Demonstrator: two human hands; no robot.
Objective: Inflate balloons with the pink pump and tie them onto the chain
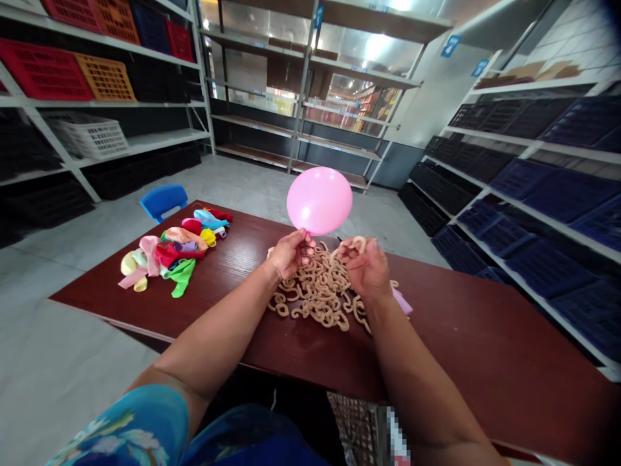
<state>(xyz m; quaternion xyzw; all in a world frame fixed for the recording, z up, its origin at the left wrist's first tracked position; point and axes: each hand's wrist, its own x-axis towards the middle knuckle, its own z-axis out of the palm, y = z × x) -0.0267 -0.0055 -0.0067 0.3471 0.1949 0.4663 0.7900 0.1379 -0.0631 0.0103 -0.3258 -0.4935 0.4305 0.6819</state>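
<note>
A pink inflated balloon [319, 199] stands above the table, its neck pinched in the fingers of my left hand [291, 254]. To the right, my right hand [366, 266] is closed on a tan, curved rubber-band-like loop [358, 244], held apart from the balloon. Beneath both hands lies a heap of tan curled loops [323, 288], partly covered by my fingers. A pale purple piece [400, 301], perhaps a flat balloon, shows beside my right wrist, mostly hidden.
Several flat coloured balloons [179, 249] are piled on the left of the dark red table [466, 336]. A blue chair [163, 202] stands behind its left corner. Shelves with crates [104, 76] line the left, and more dark crates [548, 239] fill the right side.
</note>
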